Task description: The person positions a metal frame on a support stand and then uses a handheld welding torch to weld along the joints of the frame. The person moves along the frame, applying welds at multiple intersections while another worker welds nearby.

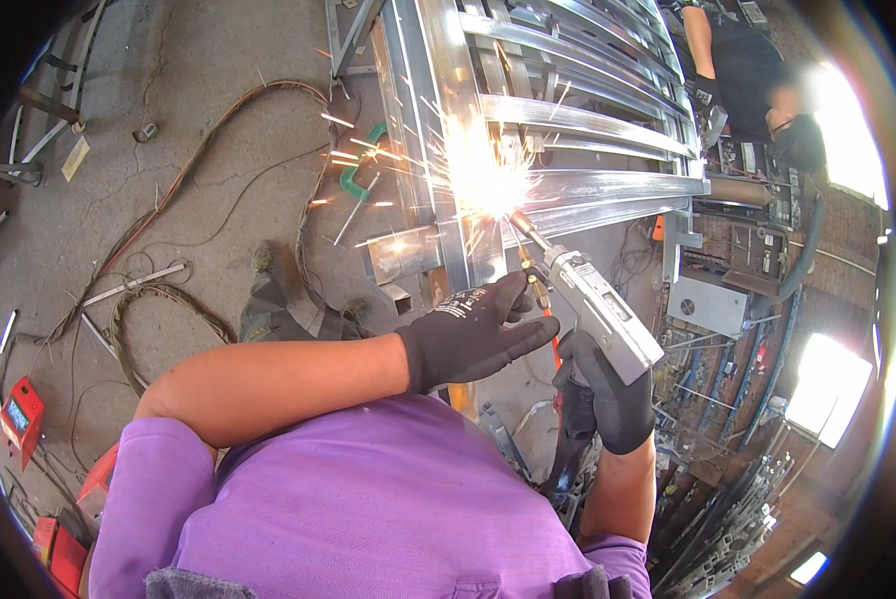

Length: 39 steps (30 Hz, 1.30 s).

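Note:
My right hand [613, 394], in a dark glove, is wrapped around the grip of a silver, boxy welding gun [603, 304]. The gun's copper-coloured nozzle [530, 230] points up and left at a metal frame [578, 120] of square tubes and curved bars. A bright flash with flying sparks [483, 180] covers the spot at its tip and hides the joint there. My left hand [473, 334], also gloved, reaches across my body with its fingers stretched out. Those fingers lie close to the gun's front fitting and an orange hose [556, 349]; whether they touch is unclear.
A green clamp [353, 178] is beside the frame on the left. Hoses and cables [178, 185] run over the concrete floor, with red machines [23, 411] at the far left. Another person [738, 70] is at the upper right. Long metal stock [728, 529] lies at the lower right.

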Each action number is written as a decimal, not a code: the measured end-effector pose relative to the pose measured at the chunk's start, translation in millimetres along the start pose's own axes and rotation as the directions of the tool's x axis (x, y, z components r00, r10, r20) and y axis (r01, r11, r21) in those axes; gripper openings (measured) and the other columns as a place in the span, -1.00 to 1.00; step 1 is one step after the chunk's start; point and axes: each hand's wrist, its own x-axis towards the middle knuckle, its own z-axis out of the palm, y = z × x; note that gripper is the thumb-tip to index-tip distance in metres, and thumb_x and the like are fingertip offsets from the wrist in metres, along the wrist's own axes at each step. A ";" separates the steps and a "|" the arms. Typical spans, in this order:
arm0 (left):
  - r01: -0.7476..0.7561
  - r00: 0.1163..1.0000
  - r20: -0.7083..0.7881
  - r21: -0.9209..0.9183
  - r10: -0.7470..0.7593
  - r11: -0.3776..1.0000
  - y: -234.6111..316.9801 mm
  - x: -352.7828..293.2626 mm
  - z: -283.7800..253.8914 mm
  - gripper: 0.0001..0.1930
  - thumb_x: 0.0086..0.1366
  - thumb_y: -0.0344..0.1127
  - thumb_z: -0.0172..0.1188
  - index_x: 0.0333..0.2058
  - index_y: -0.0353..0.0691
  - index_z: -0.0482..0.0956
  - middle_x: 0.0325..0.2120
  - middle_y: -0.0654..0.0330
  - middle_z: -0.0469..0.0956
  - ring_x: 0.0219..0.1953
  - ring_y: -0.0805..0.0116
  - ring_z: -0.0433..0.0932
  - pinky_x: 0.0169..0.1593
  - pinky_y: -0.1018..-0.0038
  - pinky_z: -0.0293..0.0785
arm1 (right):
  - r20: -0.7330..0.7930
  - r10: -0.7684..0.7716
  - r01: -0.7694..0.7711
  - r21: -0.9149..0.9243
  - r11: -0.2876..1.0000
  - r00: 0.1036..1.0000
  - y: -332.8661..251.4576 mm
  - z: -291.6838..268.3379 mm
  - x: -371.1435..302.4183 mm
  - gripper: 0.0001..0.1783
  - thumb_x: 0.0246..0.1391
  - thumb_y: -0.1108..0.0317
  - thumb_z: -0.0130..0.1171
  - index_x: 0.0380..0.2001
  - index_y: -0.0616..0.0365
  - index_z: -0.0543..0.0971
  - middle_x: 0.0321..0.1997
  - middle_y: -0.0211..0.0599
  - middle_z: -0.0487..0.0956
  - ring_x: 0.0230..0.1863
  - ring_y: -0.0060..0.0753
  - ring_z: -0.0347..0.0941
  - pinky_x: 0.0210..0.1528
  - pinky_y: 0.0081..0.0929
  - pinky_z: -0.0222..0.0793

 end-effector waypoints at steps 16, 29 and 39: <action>0.101 0.989 0.096 0.068 -0.108 0.993 17.2 -1.7 -10.0 -0.38 0.54 0.14 0.09 0.04 -0.48 0.34 -0.09 -0.21 0.59 0.01 0.03 0.62 0.15 0.18 0.51 | 0.006 -0.011 0.011 0.032 0.999 1.000 2.0 -1.4 -2.2 -0.74 0.28 0.41 0.24 -0.04 0.35 0.61 -0.33 -0.31 0.64 -0.43 -0.52 0.58 -0.37 -0.51 0.47; 0.040 0.997 0.056 0.105 -0.046 0.994 2.0 -1.6 -4.3 -0.38 0.53 0.17 0.10 -0.02 -0.45 0.38 -0.12 -0.19 0.61 -0.01 0.03 0.63 0.14 0.18 0.52 | -0.016 0.030 -0.030 0.035 0.999 0.999 3.1 -1.1 -5.1 -0.75 0.27 0.41 0.25 -0.05 0.32 0.62 -0.38 -0.33 0.64 -0.46 -0.55 0.57 -0.46 -0.53 0.45; 0.018 0.997 0.078 -0.002 -0.018 1.000 3.5 -1.0 -6.2 -0.30 0.53 0.17 0.11 0.16 -0.50 0.33 0.03 -0.21 0.58 0.12 0.06 0.58 0.23 0.23 0.47 | -0.047 -0.060 0.060 0.000 0.998 0.997 -0.7 2.8 -9.0 -0.80 0.27 0.45 0.22 -0.10 0.34 0.62 -0.38 -0.34 0.63 -0.46 -0.52 0.57 -0.42 -0.51 0.45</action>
